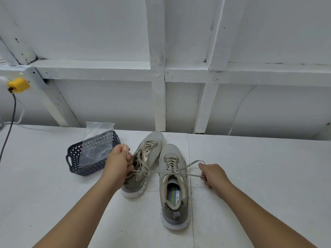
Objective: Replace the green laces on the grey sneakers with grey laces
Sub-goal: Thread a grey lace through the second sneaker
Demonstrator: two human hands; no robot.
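Two grey sneakers stand side by side on the white table, toes pointing away from me. The right sneaker [172, 187] is nearer, and its pale grey-green lace [191, 174] is stretched out sideways from the top eyelets. My left hand [119, 162] grips one end of that lace, in front of the left sneaker [148, 149]. My right hand [212, 175] grips the other end, with a loop of lace sticking up above the fist. The left sneaker is laced and partly hidden by my left hand.
A dark blue perforated basket [73, 158] sits left of the shoes with a clear plastic bag [95, 145] standing in it. A yellow plug [18, 85] and dark cable [10, 126] hang at the far left. A white framed wall rises behind the table.
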